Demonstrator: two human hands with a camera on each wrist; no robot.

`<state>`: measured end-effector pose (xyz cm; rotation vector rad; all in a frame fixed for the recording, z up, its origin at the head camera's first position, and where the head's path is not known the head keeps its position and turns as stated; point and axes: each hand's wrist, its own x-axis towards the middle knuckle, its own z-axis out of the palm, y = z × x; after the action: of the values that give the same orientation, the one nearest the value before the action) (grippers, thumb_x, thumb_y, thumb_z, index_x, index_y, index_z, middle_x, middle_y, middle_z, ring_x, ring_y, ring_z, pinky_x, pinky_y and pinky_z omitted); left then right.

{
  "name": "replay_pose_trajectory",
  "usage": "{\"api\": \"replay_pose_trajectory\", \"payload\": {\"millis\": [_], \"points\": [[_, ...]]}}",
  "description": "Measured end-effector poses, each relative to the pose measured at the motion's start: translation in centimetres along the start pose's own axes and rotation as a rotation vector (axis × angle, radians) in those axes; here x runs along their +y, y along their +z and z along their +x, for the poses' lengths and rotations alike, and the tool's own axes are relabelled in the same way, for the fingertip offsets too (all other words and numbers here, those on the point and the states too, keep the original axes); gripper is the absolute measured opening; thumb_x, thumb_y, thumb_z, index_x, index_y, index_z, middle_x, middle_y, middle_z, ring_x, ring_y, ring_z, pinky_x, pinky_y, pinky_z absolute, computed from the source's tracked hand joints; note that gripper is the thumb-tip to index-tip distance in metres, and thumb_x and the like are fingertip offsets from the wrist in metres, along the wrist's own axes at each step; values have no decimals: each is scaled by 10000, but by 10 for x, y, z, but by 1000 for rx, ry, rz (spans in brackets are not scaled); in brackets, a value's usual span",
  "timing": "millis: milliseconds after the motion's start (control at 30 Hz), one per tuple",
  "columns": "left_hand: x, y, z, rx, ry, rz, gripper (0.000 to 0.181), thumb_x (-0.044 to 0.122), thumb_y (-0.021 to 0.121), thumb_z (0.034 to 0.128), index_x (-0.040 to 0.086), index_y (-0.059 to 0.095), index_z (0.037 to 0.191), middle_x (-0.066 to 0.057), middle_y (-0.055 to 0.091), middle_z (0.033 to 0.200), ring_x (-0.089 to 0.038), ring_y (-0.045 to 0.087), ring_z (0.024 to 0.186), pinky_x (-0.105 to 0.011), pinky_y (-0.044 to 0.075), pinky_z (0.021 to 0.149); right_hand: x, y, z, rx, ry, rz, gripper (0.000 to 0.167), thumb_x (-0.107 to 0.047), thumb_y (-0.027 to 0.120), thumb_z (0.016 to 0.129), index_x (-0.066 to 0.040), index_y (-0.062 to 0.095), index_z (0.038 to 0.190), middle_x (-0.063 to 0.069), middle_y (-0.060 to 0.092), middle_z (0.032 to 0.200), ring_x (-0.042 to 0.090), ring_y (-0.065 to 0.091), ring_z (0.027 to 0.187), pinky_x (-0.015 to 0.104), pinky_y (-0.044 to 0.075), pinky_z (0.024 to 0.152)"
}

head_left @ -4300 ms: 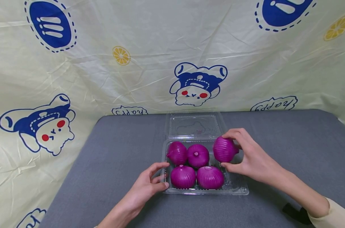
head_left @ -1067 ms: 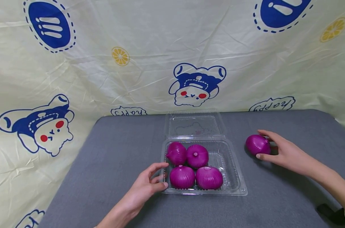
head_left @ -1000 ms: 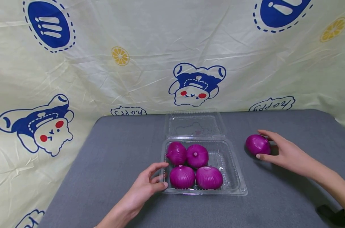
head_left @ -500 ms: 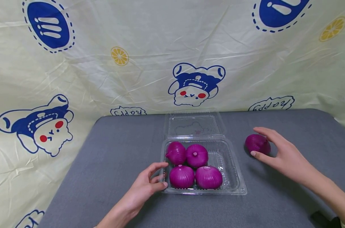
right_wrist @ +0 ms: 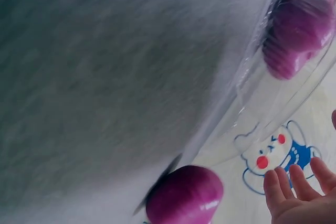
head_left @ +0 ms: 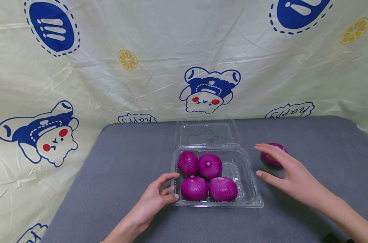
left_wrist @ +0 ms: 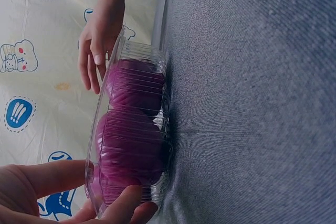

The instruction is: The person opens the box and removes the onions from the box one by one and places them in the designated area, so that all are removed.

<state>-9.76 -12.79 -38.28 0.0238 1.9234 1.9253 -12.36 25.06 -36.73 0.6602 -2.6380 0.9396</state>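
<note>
A clear plastic clamshell box (head_left: 247, 180) holds several purple onions (head_left: 210, 166) grouped toward its left side, with its right side bare. My left hand (head_left: 154, 194) grips the box's left wall; in the left wrist view, thumb and fingers (left_wrist: 123, 203) press on the rim and ribbed side. Another onion (head_left: 271, 160) lies on the table right of the box, partly hidden behind my right hand (head_left: 296, 180). That hand holds nothing and hovers between this onion and the box with fingers spread. The right wrist view shows the loose onion (right_wrist: 185, 195) apart from the fingers (right_wrist: 300, 182).
The box's hinged lid (head_left: 208, 133) lies folded back toward the rear of the grey cloth-covered table (head_left: 135, 152). A pale printed curtain (head_left: 159, 84) hangs directly behind the table.
My right hand lifted an onion from the box, set it down on the table at the right, let go, and moved back left toward the box. My left hand has stayed put.
</note>
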Motion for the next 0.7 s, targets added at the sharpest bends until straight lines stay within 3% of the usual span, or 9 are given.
{"api": "replay_pose_trajectory", "payload": {"millis": [133,233,333,500,700], "points": [[0,0,0,-2,10,-2,551,-21,658,866,49,492,1387,-164,310,1526,-294,509,1260,-346,469,902,-8,4,1,-59,-19,26,739,-191,840,792,-298,480,1429,-57,479,1423,80,464,1246,101,352,959],[-1,0,0,-2,14,-2,549,-26,656,865,48,494,1384,-164,314,1525,-293,511,1259,-341,469,899,-14,7,1,-118,-8,34,710,-245,822,815,-286,475,1433,-63,467,1425,177,529,1201,276,487,915],[0,0,0,-1,12,-3,550,-30,654,865,46,493,1385,-167,309,1526,-291,513,1258,-340,469,896,-19,11,2,-156,-10,48,704,-255,813,822,-293,469,1435,-73,463,1421,200,549,1185,404,532,858],[0,0,0,-2,13,-4,552,-33,653,863,41,490,1385,-169,314,1520,-276,524,1242,-333,468,889,-25,18,3,-197,-36,97,685,-239,796,841,-325,459,1431,-87,461,1416,205,556,1179,396,534,856],[-1,1,0,-1,19,-1,552,-30,655,860,41,492,1383,-171,308,1526,-301,506,1266,-341,466,905,-31,24,4,-289,-15,139,634,-335,752,876,-373,442,1427,-110,469,1409,211,537,1214,423,532,857]]}}
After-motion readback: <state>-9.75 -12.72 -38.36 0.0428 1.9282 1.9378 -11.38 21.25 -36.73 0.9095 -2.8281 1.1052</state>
